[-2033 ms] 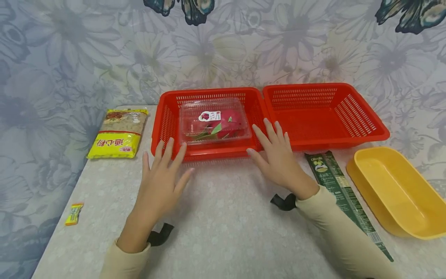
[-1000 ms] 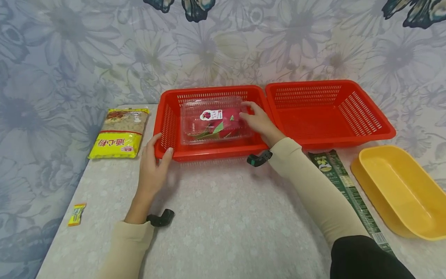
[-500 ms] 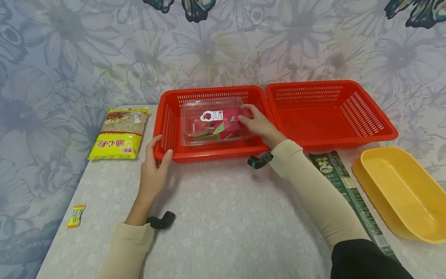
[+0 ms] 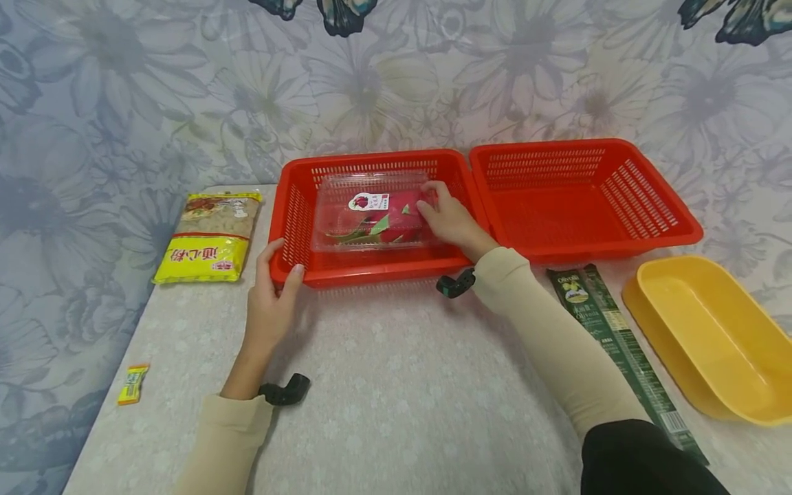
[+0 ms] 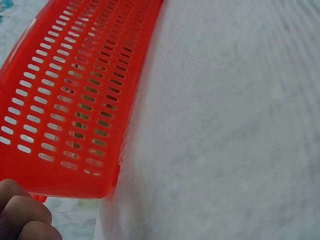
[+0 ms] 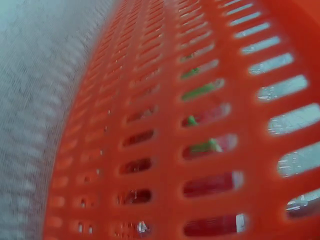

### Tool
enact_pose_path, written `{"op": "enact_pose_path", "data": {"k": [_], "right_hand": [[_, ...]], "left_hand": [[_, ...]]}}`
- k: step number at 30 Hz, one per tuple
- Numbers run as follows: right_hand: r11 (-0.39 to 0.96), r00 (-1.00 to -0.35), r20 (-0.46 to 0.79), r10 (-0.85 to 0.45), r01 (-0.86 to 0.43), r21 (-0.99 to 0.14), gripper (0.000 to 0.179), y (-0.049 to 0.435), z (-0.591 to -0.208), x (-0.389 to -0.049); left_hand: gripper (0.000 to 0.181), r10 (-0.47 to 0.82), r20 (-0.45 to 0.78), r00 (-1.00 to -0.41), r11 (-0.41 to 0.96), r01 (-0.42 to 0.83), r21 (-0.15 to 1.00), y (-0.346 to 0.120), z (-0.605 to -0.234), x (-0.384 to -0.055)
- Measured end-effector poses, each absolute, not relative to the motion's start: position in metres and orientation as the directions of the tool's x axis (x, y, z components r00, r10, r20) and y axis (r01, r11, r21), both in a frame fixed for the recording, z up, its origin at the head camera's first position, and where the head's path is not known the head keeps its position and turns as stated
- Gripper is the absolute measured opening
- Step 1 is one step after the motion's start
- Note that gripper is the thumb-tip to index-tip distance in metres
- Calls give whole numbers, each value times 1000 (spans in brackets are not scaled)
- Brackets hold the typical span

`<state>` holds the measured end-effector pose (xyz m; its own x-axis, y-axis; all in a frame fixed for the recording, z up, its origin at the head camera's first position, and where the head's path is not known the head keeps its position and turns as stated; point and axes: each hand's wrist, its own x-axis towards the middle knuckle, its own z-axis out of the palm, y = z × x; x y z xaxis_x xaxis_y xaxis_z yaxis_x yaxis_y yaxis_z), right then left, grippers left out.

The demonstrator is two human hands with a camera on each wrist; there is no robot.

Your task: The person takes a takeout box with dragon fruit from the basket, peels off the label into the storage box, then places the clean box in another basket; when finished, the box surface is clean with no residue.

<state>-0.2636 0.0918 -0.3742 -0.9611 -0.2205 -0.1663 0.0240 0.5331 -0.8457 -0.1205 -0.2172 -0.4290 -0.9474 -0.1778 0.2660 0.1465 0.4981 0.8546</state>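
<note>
A red perforated basket [image 4: 383,273] stands at the back of the table. Inside it is a clear plastic fruit box [image 4: 331,206] with a white label and pink dragon fruit [image 4: 405,218] with green tips. My left hand [image 4: 269,306] grips the basket's front left corner, thumb in front and fingers behind; the left wrist view shows its curled fingers [image 5: 25,217] at the corner. Reaching over the front rim, my right hand [image 4: 454,221] pinches the box's right edge. In the right wrist view the basket wall [image 6: 165,120] fills the picture and hides that hand.
A second red basket [image 4: 538,227] adjoins on the right. In front of it lie a flat green olive-oil packet [image 4: 609,323] and a yellow tub [image 4: 643,316]. On the left are a yellow pasta bag [image 4: 207,240] and a small yellow wrapped sweet [image 4: 132,385]. A patterned wall rises behind.
Both hands came down from above: the left took the basket's corner, the right reached in to the fruit box. During the last half second the box shifted slightly left and back.
</note>
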Motion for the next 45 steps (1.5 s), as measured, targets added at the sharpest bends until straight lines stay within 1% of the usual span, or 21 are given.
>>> {"op": "enact_pose_path", "data": {"k": [5,9,16,22,29,37,45], "right_hand": [[570,-970,-115,-214,-28,-821,43,92,-373,-266],[603,-976,-82,-202,-57,-796,39,92,-370,-265],[638,-981,-97,-168,-33,-769,37,94,-365,-259],[593,-985,-58,-160,-50,-804,34,102,-356,-252],[539,-991,-15,-135,-61,-840,35,118,-335,-238],[486,-986,-33,-162,-51,-872,32,129,-313,-215],[436,-983,28,-180,-106,-894,32,135,-301,-186]], "left_hand": [[60,-170,261,-950,496,147,856,-217,-430,-123],[60,-167,262,-951,499,148,854,-217,-431,-125],[60,-167,259,-951,503,144,852,-216,-432,-125],[61,-166,265,-950,504,149,851,-216,-432,-125],[60,-166,262,-951,500,147,853,-216,-430,-125],[60,-173,259,-950,497,143,856,-217,-429,-123],[62,-179,255,-950,491,138,860,-218,-429,-122]]}}
